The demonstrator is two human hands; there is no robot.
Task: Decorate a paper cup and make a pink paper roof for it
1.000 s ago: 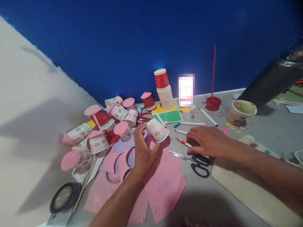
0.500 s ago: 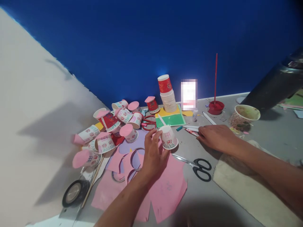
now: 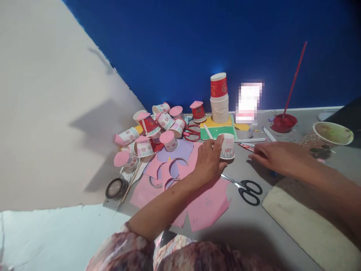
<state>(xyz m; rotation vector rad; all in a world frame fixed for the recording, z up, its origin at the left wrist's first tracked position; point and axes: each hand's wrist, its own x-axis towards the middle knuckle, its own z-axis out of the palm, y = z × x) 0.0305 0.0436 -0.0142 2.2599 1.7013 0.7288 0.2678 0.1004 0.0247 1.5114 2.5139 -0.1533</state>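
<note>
Left hand (image 3: pixel 209 162): fingers bent around the left side of a white cup (image 3: pixel 228 147), holding it rim down, near upright. The cup is between the two hands, beyond the scissors (image 3: pixel 249 192); whether its rim touches the table (image 3: pixel 239 165) cannot be told. Right hand (image 3: pixel 273 155): fingers curled low, just beside a red-and-white pen (image 3: pixel 246 146); whether it grips anything cannot be told. Pink paper (image 3: pixel 208 205) lies partly under the left forearm. The cup stack (image 3: pixel 219 109) stands behind, on a yellow-and-green sheet (image 3: pixel 217 132).
</note>
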